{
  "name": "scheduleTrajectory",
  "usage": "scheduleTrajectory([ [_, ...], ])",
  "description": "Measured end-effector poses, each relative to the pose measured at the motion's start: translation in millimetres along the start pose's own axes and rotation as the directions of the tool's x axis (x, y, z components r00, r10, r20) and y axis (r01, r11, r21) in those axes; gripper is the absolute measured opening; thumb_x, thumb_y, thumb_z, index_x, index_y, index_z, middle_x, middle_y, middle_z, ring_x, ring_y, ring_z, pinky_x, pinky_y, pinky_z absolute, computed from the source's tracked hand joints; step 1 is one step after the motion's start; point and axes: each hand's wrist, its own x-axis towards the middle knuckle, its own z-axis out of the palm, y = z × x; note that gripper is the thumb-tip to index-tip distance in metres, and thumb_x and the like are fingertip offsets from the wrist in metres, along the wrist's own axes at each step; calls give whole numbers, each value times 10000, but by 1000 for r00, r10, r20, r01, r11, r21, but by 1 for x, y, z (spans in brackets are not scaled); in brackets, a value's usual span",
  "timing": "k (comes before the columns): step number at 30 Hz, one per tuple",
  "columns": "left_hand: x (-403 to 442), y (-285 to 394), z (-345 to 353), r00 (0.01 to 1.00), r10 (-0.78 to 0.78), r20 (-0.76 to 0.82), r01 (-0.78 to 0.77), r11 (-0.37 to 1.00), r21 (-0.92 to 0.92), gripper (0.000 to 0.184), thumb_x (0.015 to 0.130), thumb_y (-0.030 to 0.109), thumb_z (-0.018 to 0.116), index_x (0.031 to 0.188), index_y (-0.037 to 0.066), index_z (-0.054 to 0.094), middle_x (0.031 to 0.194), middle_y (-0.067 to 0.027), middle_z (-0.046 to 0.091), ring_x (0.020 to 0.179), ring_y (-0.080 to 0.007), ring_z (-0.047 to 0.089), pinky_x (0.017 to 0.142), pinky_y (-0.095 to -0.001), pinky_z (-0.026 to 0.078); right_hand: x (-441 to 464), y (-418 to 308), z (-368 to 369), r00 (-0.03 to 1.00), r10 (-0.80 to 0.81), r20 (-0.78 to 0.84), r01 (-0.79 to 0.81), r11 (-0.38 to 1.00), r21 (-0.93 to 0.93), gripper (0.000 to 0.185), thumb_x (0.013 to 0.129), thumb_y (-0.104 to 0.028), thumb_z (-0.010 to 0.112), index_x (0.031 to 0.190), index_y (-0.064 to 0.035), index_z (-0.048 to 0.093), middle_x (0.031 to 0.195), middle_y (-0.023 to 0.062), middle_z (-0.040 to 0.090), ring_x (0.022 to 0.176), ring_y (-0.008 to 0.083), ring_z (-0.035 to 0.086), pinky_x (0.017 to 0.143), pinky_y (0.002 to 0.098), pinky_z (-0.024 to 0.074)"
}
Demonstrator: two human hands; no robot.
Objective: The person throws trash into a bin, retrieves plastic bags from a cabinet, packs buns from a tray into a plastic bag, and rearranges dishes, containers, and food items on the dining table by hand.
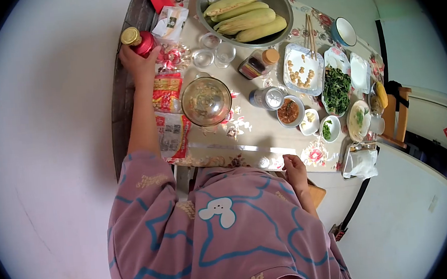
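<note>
At the table's far left edge, my left hand is wrapped round a red bottle with a gold cap. Beside it sit a white packet of tissues and several clear glass cups. Below that arm lie a red and yellow food packet and a red and white packet. A glass pot with a clear lid stands to their right. My right hand rests at the table's near edge, fingers curled in, and I see nothing in it.
A steel basin of corn cobs stands at the back. Rightward are a brown jar, a can, a dish with chopsticks, a plate of greens, a bowl of red sauce and several small bowls.
</note>
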Motion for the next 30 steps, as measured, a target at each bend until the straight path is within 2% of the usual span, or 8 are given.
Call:
scheduleTrajectory([
  [2, -16, 11, -16, 999, 36, -30, -35, 999, 21, 762, 671, 272, 823, 1246, -39, 430, 1245, -229, 434, 1168, -361, 444, 1014, -428, 348, 2, -1, 2, 1000, -1, 7, 1, 999, -49, 205, 930, -215, 578, 1051, -53, 617, 683, -7, 558, 461, 26, 383, 409, 199, 280],
  [4, -39, 30, -28, 959, -261, -115, 243, 959, -148, 627, 730, 223, 778, 1208, -52, 479, 1173, -213, 503, 1072, -328, 513, 931, -405, 410, 7, 4, 2, 999, -4, 41, 6, 999, -46, 213, 928, -213, 578, 1054, -45, 619, 695, 1, 572, 472, 31, 398, 419, 204, 299],
  [5, -40, 33, -24, 960, -258, -112, 241, 960, -145, 627, 730, 223, 778, 1208, -52, 479, 1173, -213, 503, 1072, -328, 513, 931, -405, 410, 7, 4, 4, 997, -6, 75, 9, 999, -46, 222, 925, -211, 577, 1056, -38, 621, 706, 10, 586, 482, 37, 413, 430, 209, 317],
  [8, -45, 37, -11, 948, 167, 271, -81, 950, -301, 299, 824, 146, 669, 1098, 39, 616, 980, -115, 606, 864, -272, 593, 801, -341, 473, 10, -1, 15, 992, -22, 124, 53, 965, -256, 233, 915, -210, 584, 1047, -23, 630, 746, 29, 614, 566, 61, 502, 508, 221, 398],
  [13, -29, 35, 55, 748, 321, 581, -140, 932, -334, 264, 856, 133, 639, 1116, 85, 647, 998, -87, 628, 891, -198, 600, 775, -298, 482, 30, -2, 44, 957, -178, 228, 261, 873, -412, 255, 892, -211, 579, 1053, -20, 629, 866, 162, 651, 799, 234, 622, 727, 334, 482],
  [18, -25, 46, 9, 828, 40, 559, 117, 963, -242, 245, 860, 202, 616, 1073, 89, 657, 1006, -150, 644, 885, -304, 635, 802, -358, 494, 47, -16, 65, 897, -337, 286, 439, 751, -493, 247, 902, -187, 546, 1077, -25, 610, 816, 134, 626, 736, 227, 607, 696, 339, 490],
  [20, -44, 40, -37, 914, 65, 401, 2, 986, -166, 251, 859, 211, 620, 1062, 68, 654, 1029, -146, 642, 946, -299, 624, 834, -358, 483, 42, -29, 72, 942, -122, 314, 243, 891, -384, 233, 910, -176, 533, 1074, -29, 608, 794, 101, 610, 655, 177, 576, 630, 308, 488],
  [30, -209, -19, -163, 942, -299, 153, 198, 863, 466, 629, 789, 271, 719, 1297, -2, 467, 1189, -172, 592, 1127, -327, 547, 962, -410, 411, 58, -25, 125, 757, -4, 654, 370, 827, -422, 227, 903, -179, 527, 1042, -21, 613, 758, 74, 609, 600, 132, 579, 537, 281, 474],
])
